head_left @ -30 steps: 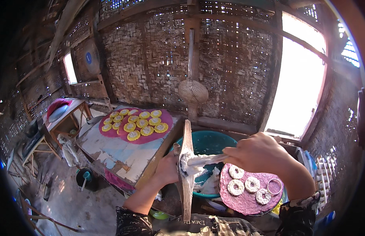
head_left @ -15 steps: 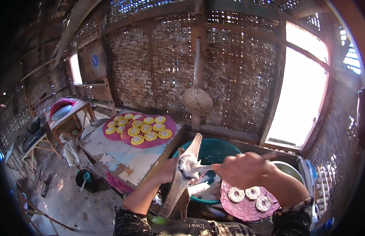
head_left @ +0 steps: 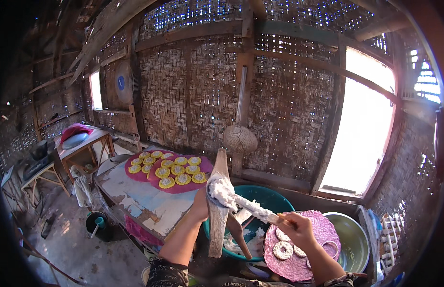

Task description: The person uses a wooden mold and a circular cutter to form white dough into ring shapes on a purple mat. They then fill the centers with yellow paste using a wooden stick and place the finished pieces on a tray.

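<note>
A long wooden piece with a round hollow at its middle stands upright before me. White sticky rice fills the hollow and bulges out. My left hand grips the piece from its left side, the fingers mostly hidden behind it. In my right hand is a wooden paddle, thickly coated with rice and reaching to the hollow. Behind and below stands a teal basin with more rice inside. By my right forearm, white rice rings lie on a round pink mat.
A metal basin stands right of the pink mat. To the left, a worn table bears yellow-rimmed rice rounds on pink mats. A dark bucket is on the floor. The woven wall rises behind, with a window at right.
My right hand has moved down and slightly right, so more of the coated paddle shows. The wooden piece now stands more upright and slightly further left. The whole view has shifted slightly.
</note>
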`<action>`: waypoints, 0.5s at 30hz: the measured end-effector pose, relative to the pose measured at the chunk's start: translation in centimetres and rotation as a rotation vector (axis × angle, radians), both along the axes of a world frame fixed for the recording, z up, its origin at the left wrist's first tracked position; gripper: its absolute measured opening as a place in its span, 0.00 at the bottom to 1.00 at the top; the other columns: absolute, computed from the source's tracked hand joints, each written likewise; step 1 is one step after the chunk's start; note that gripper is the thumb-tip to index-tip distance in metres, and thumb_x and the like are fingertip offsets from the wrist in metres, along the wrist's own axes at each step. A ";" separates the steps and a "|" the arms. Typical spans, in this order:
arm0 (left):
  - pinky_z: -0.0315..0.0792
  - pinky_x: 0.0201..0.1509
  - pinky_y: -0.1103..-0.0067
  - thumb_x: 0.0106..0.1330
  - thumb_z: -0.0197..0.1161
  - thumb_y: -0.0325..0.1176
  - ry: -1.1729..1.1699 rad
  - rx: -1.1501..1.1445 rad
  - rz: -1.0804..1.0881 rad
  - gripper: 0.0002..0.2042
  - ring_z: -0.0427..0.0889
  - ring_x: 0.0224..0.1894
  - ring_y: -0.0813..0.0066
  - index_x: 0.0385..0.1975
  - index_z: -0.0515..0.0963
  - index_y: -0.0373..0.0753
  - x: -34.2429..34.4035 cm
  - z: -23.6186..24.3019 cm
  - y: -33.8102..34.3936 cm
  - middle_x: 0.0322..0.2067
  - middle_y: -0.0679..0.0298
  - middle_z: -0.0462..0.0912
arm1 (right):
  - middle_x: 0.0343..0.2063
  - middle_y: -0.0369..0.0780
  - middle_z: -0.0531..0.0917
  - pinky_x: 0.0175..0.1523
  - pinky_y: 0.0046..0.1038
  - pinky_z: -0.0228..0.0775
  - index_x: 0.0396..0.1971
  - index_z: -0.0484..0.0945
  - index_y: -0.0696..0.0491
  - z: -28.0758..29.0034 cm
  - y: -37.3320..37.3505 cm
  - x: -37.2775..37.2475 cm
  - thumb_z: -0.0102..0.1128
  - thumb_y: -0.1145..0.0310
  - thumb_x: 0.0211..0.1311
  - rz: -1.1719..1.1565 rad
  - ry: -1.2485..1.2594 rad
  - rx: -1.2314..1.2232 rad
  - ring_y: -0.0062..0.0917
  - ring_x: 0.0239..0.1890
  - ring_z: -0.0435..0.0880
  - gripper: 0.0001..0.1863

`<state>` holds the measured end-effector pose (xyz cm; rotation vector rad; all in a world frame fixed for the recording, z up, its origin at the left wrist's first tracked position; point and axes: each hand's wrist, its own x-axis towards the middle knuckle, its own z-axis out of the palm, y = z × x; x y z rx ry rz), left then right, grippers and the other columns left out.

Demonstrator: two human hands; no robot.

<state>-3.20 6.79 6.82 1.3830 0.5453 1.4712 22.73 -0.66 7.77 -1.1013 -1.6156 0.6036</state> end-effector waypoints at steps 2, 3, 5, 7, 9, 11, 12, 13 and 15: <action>0.74 0.47 0.75 0.46 0.72 0.35 0.343 0.270 0.266 0.25 0.80 0.40 0.73 0.45 0.74 0.37 0.1 -1.0 0.3 0.39 0.61 0.81 | 0.18 0.35 0.78 0.23 0.17 0.63 0.30 0.80 0.58 0.8 0.7 0.3 0.67 0.70 0.53 -0.059 -0.126 0.104 0.10 0.20 0.72 0.08; 0.74 0.46 0.75 0.46 0.72 0.35 0.508 0.342 0.345 0.24 0.80 0.40 0.73 0.45 0.74 0.36 0.3 -1.4 0.6 0.39 0.61 0.81 | 0.18 0.37 0.80 0.23 0.18 0.65 0.30 0.80 0.58 1.1 1.0 0.2 0.68 0.71 0.52 -0.123 -0.107 0.110 0.11 0.20 0.74 0.08; 0.75 0.45 0.75 0.51 0.68 0.34 0.417 0.261 0.252 0.21 0.81 0.39 0.71 0.44 0.74 0.35 1.0 -1.9 1.2 0.38 0.62 0.81 | 0.18 0.38 0.78 0.21 0.26 0.65 0.31 0.81 0.54 1.2 2.3 -1.1 0.67 0.72 0.45 -0.276 -0.406 0.733 0.26 0.17 0.76 0.10; 0.76 0.44 0.74 0.51 0.67 0.31 0.149 0.015 -0.062 0.20 0.81 0.38 0.69 0.45 0.73 0.35 0.8 -1.6 1.9 0.38 0.61 0.80 | 0.18 0.37 0.77 0.22 0.27 0.66 0.31 0.81 0.53 0.9 2.0 -1.8 0.67 0.70 0.44 -0.233 -0.467 0.818 0.26 0.16 0.76 0.11; 0.77 0.42 0.73 0.52 0.66 0.25 -0.232 -0.140 -0.322 0.20 0.81 0.37 0.69 0.46 0.71 0.35 -0.1 -1.0 2.3 0.39 0.60 0.79 | 0.16 0.36 0.77 0.21 0.27 0.66 0.32 0.81 0.53 0.6 0.9 -1.9 0.68 0.70 0.44 -0.179 -0.471 0.830 0.26 0.15 0.76 0.11; 0.77 0.43 0.72 0.50 0.68 0.24 0.284 -0.091 0.053 0.21 0.80 0.37 0.72 0.45 0.72 0.36 -1.2 -0.6 2.1 0.39 0.61 0.78 | 0.15 0.37 0.77 0.20 0.27 0.66 0.31 0.81 0.53 0.6 0.1 -2.0 0.69 0.70 0.45 0.074 -0.367 0.747 0.26 0.16 0.77 0.11; 0.77 0.43 0.73 0.48 0.70 0.25 0.398 -0.057 0.174 0.22 0.80 0.37 0.73 0.45 0.72 0.36 -1.2 -0.8 1.8 0.39 0.61 0.79 | 0.14 0.37 0.78 0.20 0.27 0.67 0.30 0.81 0.53 0.9 0.2 -1.9 0.68 0.69 0.46 0.149 -0.344 0.664 0.28 0.16 0.77 0.10; 0.77 0.43 0.73 0.47 0.71 0.25 0.409 0.028 0.166 0.23 0.79 0.38 0.74 0.45 0.72 0.36 -1.5 -0.8 1.6 0.40 0.61 0.79 | 0.15 0.38 0.78 0.21 0.27 0.67 0.30 0.81 0.53 1.1 0.4 -2.0 0.68 0.69 0.46 0.073 -0.335 0.501 0.28 0.16 0.78 0.10; 0.76 0.44 0.74 0.44 0.74 0.27 0.217 0.219 0.027 0.25 0.79 0.39 0.75 0.44 0.73 0.36 -0.7 -1.8 1.1 0.40 0.62 0.79 | 0.16 0.38 0.78 0.22 0.27 0.68 0.31 0.81 0.52 1.7 2.4 -2.5 0.67 0.68 0.47 -0.041 -0.282 0.320 0.29 0.17 0.78 0.09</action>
